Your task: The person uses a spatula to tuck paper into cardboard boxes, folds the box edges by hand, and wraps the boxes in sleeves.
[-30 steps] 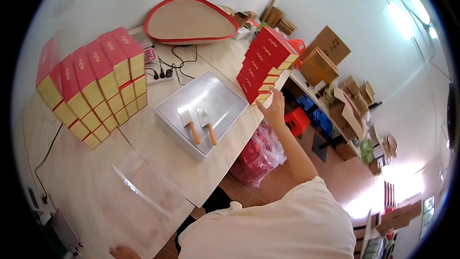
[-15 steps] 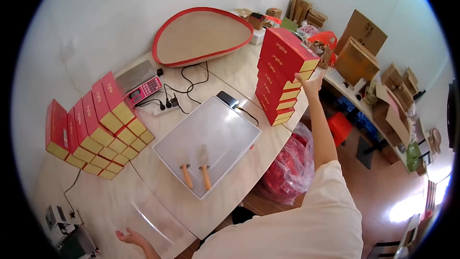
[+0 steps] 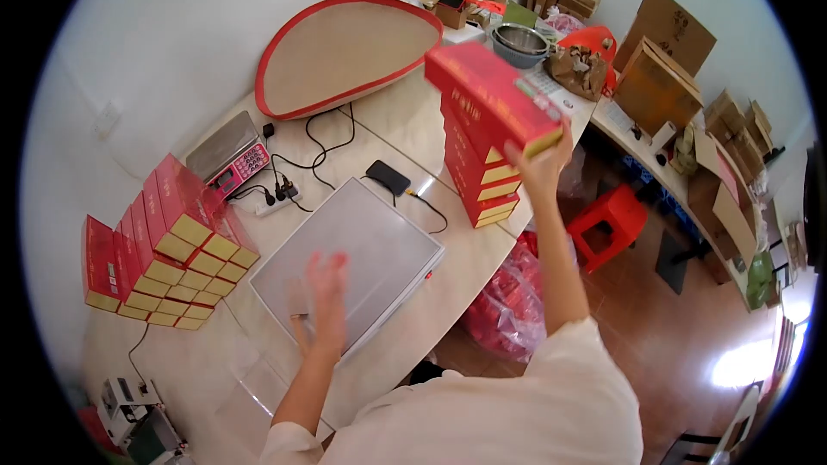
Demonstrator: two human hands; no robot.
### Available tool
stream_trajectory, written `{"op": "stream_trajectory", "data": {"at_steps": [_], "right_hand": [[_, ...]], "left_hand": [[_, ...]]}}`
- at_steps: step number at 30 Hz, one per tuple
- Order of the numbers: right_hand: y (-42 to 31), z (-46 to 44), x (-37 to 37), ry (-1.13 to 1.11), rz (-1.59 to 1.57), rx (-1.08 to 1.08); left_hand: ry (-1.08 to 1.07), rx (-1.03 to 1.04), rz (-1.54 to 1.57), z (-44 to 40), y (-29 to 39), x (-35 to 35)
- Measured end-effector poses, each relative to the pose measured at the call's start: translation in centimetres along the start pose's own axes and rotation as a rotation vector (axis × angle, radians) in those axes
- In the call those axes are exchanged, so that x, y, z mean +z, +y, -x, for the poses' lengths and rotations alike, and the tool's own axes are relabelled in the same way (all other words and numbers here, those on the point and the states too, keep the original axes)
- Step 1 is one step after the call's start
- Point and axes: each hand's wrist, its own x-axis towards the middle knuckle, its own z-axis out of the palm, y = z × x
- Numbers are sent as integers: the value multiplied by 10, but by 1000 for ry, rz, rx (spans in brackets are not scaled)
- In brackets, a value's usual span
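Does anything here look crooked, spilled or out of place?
The top red box looks askew, jutting past the stack below, though the right hand holds it, which probably explains that. Black cords lie loosely looped on the table, slightly untidy. I see no spill or damage.

Cream shirt (image 3: pixel 508 409), loose sleeves (image 3: pixel 568 357), perhaps elbow-length
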Motion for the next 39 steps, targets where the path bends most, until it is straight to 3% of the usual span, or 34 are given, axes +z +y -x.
{"op": "stream_trajectory", "data": {"at_steps": [2,3,5,8,10,13,16,18,19,21,22,23,24,25,26,29,31,34,36,38,39], "right_hand": [[-18,44,-27,-20,-24,-53],[-38,66,-42,-47,-36,-82],[-78,109,-67,-140,-48,-109],[-106,169,-99,-392,-68,-119],[-114,199,-104,-421,-140,-153],[-123,225,-93,-585,-283,-122],[-146,224,-74,-907,-398,-129],[-161,231,-53,-1071,-481,-159],[-173,233,-43,-1149,-566,-90],[-201,240,-23,-1262,-662,-36],[-216,243,-13,-1437,-873,272],[-232,248,-6,-1588,-1060,605],[-250,253,0,-1620,-1058,591],[-269,258,5,-1684,-1107,713],[-290,264,7,-1744,-1145,839],[-338,294,6,-1774,-1161,1056],[-362,329,9,-1762,-1068,1358],[-404,381,2,-1670,-781,1473],[-424,428,5,-1650,-736,1487],[-436,472,14,-1650,-844,1304],[-441,490,22,-1640,-830,1221]], "left_hand": [[-243,-262,241,-13,-7,55],[-240,-265,256,-21,-7,75],[-398,-583,709,-33,-6,103],[-389,-661,703,-28,-6,102],[-222,-686,574,1,-10,84],[-56,-564,607,31,-18,26],[138,-329,486,64,-5,-33],[240,-29,320,84,16,-71],[305,-17,329,99,26,-86],[424,117,-129,130,43,-113],[466,123,-125,144,44,-125],[431,232,-428,158,43,-138],[383,331,-732,169,41,-152],[510,776,-738,156,39,-169],[356,919,-478,170,40,-181],[148,833,-1008,212,58,-221],[150,819,-1091,233,51,-253],[121,782,-1154,265,41,-311],[71,705,-1138,288,33,-354],[23,556,-1152,310,28,-395],[113,455,-1131,320,17,-419]]}}
